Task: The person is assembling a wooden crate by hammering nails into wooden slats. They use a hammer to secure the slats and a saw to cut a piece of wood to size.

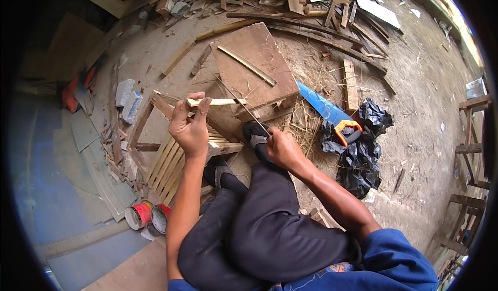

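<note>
My left hand (191,127) is raised in front of me, its thumb and fingers pinching a short pale bamboo strip (228,101) that points to the right. My right hand (284,148) is closed around the near end of a long thin knife (243,106). Its narrow blade, seen almost edge-on, slants up and to the left, crossing close to the strip's free end; I cannot tell whether they touch. Beyond both hands stands a brown wooden block (254,50) with a longer split bamboo piece (247,66) lying on top.
Right of the block, a handsaw (324,104) with an orange handle rests by black plastic (360,158). Bamboo shavings (306,133) litter the ground. A slatted wooden frame (168,169) and red cans (139,215) are at left. Scrap timber (321,37) lies at the back.
</note>
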Tool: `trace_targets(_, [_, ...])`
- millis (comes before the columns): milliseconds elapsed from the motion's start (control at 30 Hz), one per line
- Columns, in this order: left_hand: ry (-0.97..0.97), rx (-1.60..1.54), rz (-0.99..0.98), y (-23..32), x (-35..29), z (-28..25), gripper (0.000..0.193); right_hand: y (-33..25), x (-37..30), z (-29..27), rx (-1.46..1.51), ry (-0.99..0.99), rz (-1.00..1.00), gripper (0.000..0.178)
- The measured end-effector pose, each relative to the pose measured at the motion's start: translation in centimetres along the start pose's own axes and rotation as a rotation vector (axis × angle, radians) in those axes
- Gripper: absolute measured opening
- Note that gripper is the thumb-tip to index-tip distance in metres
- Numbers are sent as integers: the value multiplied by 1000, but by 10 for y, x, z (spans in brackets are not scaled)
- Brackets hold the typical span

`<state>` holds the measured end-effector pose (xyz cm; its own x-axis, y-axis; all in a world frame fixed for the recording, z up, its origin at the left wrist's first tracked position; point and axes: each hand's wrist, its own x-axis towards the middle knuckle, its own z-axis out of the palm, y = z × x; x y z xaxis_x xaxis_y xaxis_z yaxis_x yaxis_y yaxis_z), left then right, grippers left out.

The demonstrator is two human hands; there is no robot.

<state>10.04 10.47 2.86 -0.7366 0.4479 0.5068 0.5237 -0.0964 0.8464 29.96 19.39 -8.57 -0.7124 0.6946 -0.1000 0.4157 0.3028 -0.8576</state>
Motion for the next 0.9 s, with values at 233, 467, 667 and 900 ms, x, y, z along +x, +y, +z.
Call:
trace_targets(233, [10, 8, -20, -3, 2, -2, 11, -18, -1, -11, 10, -17, -34, 10])
trace_targets(467, [25, -22, -47, -1, -1, -7, 12, -13, -2, 7, -63, 24, 65, 10])
trace_targets(667, [75, -118, -91, 8, 0, -6, 16, 15, 9, 1, 119, 36, 125, 30])
trace_targets(900, [393, -905, -646, 3, 12, -3, 32, -73, 44, -20, 1139, 293, 137, 42])
